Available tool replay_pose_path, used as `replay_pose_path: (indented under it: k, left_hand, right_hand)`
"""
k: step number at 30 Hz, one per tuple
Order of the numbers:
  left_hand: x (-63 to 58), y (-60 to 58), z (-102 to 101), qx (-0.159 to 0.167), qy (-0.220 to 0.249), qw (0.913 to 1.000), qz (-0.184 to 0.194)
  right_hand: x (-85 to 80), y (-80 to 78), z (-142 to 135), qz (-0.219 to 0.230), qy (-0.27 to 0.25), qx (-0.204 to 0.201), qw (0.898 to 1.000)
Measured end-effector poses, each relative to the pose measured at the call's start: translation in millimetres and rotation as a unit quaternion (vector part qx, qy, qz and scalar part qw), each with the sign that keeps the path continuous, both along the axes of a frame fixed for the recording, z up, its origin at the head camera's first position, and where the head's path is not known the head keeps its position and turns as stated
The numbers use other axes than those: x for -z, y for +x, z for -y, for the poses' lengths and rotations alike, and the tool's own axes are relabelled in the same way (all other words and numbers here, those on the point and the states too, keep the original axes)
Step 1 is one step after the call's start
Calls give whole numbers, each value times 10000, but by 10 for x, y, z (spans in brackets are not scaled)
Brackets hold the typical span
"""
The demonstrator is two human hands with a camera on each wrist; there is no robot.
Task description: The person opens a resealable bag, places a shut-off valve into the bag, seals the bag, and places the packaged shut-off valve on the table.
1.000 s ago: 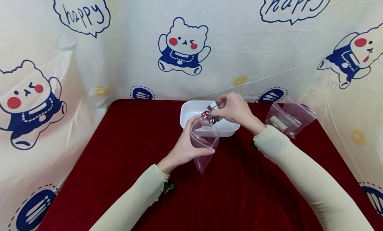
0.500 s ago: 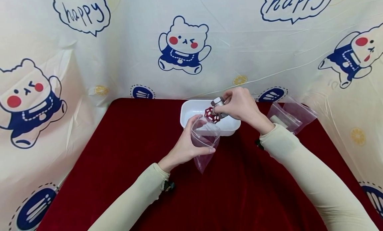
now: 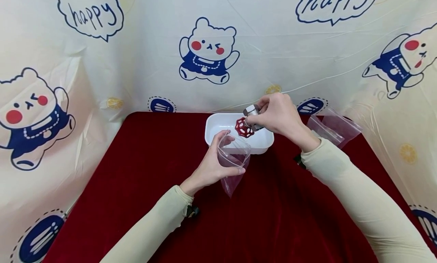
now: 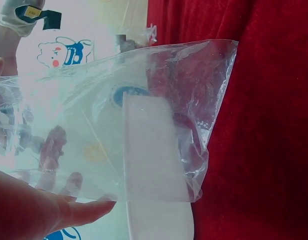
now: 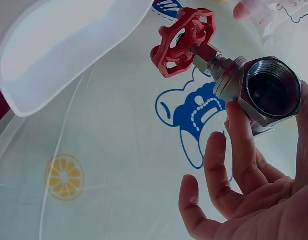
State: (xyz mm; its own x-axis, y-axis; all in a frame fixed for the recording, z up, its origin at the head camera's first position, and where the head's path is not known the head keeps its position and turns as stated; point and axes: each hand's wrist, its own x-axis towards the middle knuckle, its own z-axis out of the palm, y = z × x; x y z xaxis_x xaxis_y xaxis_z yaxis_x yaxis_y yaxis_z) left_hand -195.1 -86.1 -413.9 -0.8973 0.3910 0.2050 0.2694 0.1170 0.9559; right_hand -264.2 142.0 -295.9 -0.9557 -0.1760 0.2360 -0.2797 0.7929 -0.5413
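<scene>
My right hand (image 3: 283, 117) pinches a metal gate valve (image 3: 252, 111) between thumb and fingers, over the white plastic tray. The valve's red handwheel (image 5: 184, 42) points toward the bag, and one threaded opening faces the right wrist camera. A clear zip bag (image 3: 235, 157) hangs from my left hand (image 3: 206, 170), its mouth spread between the thumb and fingers. In the head view the handwheel is just beyond the bag's mouth. The left wrist view shows the bag (image 4: 209, 85) slack and see-through, with my fingers (image 4: 89, 210) along one side.
The white tray (image 3: 212, 130) stands at the table's far edge, partly behind the bag. Another clear zip bag (image 3: 345, 128) lies at the far right, partly hidden by my right sleeve. Red cloth (image 3: 153, 153) covers the table, and a printed curtain (image 3: 259, 47) hangs behind it.
My right hand has moved up and to the right with the valve, drawing the handwheel away from the bag's mouth. The left hand and its bag have stayed nearly still.
</scene>
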Motion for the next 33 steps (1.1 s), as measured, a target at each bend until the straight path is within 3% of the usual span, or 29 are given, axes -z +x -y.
replay_pose_path:
  k: [11, 20, 33]
  left_hand:
    - [-4, -1, -4, 52, 5, 10000, 28]
    - [4, -8, -10, 73, 33, 9999, 62]
    - [-1, -25, -28, 8, 39, 10000, 36]
  right_hand:
    - [-145, 52, -32, -146, -72, 19, 9999]
    - [-343, 177, -60, -205, -339, 39, 9992]
    - [-567, 396, 13, -51, -174, -81, 9998]
